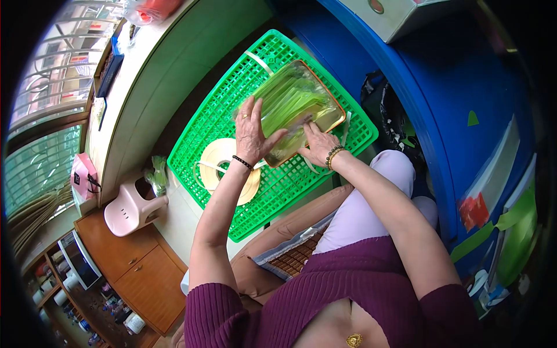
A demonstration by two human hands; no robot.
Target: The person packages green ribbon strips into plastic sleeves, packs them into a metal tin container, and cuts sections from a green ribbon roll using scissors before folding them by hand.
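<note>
A shallow tray with an orange-brown rim (pixel 338 107) rests on an upturned-looking green plastic basket (pixel 249 223). In it lie thin green strips (pixel 293 95) under clear, shiny plastic. My left hand (pixel 253 132), fingers spread and thumb out, lies over the left edge of the strips and plastic. My right hand (pixel 319 146) touches the near right part of the plastic, its fingers stretched forward and thumb apart; nothing shows gripped in it. Beside my left wrist a roll of cream-coloured tape (pixel 246 188) lies flat on the basket, with a loose white strip running from it.
A pale pink stool (pixel 130 210) stands at left, with a bag of green pieces (pixel 156 174) beside it. A large blue container wall (pixel 429 116) curves along the right. A black plastic bag (pixel 390 110) sits between it and the basket. My knees are close to the basket.
</note>
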